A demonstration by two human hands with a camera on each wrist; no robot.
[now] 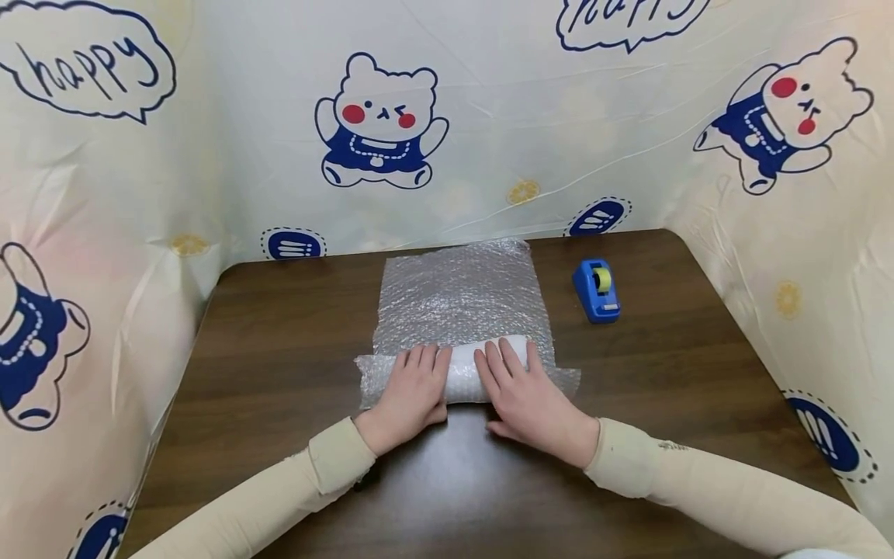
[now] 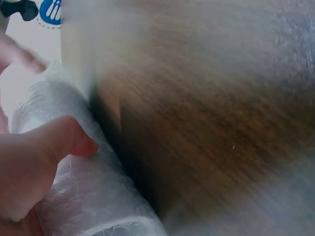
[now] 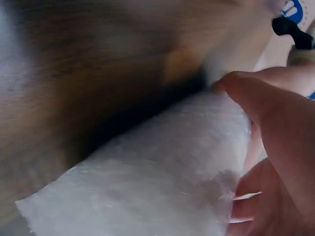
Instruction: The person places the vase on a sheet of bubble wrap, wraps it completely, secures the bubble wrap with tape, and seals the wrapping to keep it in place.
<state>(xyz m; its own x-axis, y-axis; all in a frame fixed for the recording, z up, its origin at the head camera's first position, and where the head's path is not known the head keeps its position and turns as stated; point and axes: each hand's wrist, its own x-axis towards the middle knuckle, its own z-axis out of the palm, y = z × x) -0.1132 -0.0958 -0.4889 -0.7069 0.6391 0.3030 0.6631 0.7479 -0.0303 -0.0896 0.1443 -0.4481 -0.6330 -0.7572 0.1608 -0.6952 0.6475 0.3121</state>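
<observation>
A whitish roll of bubble wrap [image 1: 466,374] lies crosswise on the table, its core hidden under the layers. From its far side the flat bubble wrap sheet [image 1: 457,295] stretches toward the back edge. My left hand [image 1: 410,390] grips the roll left of its middle, fingers over the top and thumb on the near side. Toward the right end my right hand [image 1: 534,397] holds it likewise. Loose flaps stick out past both ends. In the left wrist view the thumb [image 2: 74,140] lies along the wrapped roll [image 2: 98,191]; the right wrist view shows its wide wrapped end [image 3: 157,167].
A blue tape dispenser [image 1: 597,291] with a yellowish roll stands right of the sheet. The dark wooden table [image 1: 279,334] has cloth printed with cartoon bears [image 1: 384,120] behind it and at both sides.
</observation>
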